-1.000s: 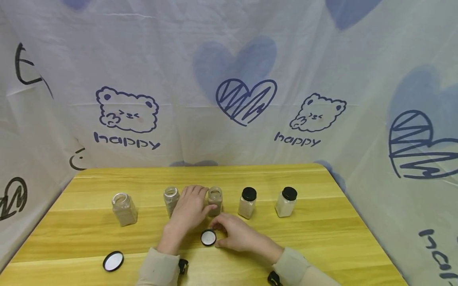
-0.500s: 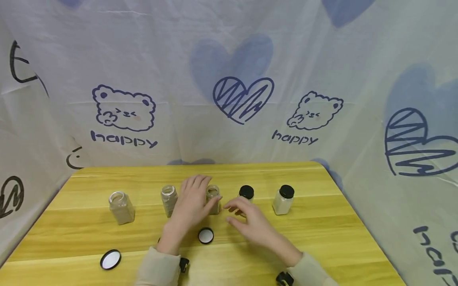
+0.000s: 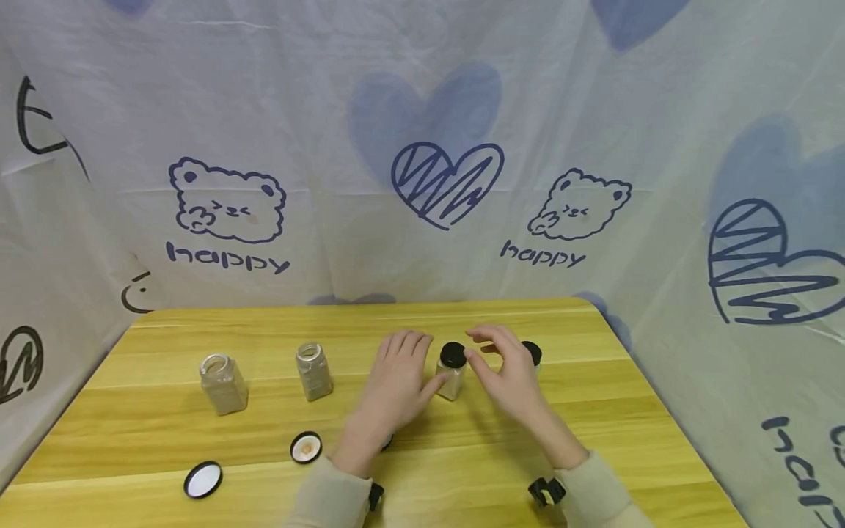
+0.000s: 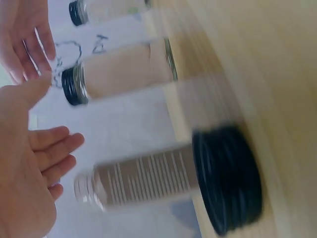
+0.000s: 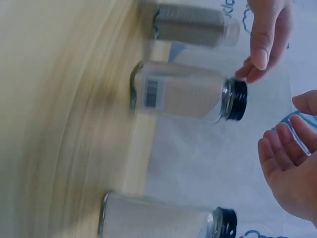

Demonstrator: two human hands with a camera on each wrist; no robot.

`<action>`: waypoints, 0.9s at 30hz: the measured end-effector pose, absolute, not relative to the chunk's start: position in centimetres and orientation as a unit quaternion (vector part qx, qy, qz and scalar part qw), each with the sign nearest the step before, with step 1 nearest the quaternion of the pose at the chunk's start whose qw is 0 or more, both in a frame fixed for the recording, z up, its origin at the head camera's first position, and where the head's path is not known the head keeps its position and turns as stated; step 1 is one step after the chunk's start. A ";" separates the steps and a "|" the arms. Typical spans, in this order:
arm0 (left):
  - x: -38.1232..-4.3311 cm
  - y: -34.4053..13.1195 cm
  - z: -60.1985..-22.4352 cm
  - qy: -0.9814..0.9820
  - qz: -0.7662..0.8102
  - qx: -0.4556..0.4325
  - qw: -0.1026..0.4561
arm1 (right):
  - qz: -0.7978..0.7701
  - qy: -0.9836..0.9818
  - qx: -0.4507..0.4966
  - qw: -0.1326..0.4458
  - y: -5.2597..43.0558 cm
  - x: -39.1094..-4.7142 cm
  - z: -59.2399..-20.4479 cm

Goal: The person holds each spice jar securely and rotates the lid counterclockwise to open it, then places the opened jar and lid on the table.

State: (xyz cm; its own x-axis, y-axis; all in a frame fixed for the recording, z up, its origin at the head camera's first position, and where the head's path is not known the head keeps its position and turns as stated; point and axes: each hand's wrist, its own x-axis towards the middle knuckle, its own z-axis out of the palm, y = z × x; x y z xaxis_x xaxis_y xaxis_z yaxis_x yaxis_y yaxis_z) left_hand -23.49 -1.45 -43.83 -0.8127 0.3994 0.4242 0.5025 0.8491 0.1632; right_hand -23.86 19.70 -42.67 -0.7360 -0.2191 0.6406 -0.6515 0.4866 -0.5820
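Observation:
A square glass jar of pale powder (image 3: pixel 451 383) with a black lid (image 3: pixel 452 354) stands upright between my hands. My left hand (image 3: pixel 398 381) is at its left, fingers extended and thumb overlapping the jar's side in the head view. On the other side hovers my right hand (image 3: pixel 511 375), fingers loosely bent around nothing, fingertips close to the lid. The left wrist view shows the left palm (image 4: pixel 25 173) facing the capped jar (image 4: pixel 124 69); an uncapped jar of brownish powder (image 4: pixel 148 178) stands nearer, hidden behind the left hand in the head view.
Two uncapped jars, one far left (image 3: pixel 224 387) and another jar (image 3: pixel 315 374), stand at left. Loose black lids lie in front: one lid (image 3: pixel 203 479), a second lid (image 3: pixel 306 447), and a third lid (image 3: pixel 387 442) mostly hidden. Another capped jar (image 3: pixel 532 353) is partly behind my right hand.
My left hand has moved right from the uncapped jar toward the capped one. The right hand has left the loose lid, rising and moving right to the capped jar's far side.

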 end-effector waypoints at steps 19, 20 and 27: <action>-24.4 1.4 -45.0 -0.966 -0.041 -0.209 0.148 | 0.399 -0.888 0.196 0.116 19.5 -25.9 -44.0; -24.5 1.4 -45.0 -0.966 -0.044 -0.208 0.148 | 0.401 -0.888 0.194 0.111 19.5 -25.9 -44.0; -24.6 1.8 -45.2 -0.964 -0.053 -0.213 0.153 | 0.412 -0.888 0.184 0.088 19.5 -25.9 -43.9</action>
State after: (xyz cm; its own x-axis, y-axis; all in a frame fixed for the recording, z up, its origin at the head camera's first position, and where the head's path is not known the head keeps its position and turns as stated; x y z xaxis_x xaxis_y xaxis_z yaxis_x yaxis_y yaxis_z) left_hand -24.64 1.77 -45.23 -0.8628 0.3942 0.3166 0.4267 0.9036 0.0378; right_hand -25.90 19.52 -43.94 -0.9171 -0.2536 0.3075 -0.3985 0.5932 -0.6995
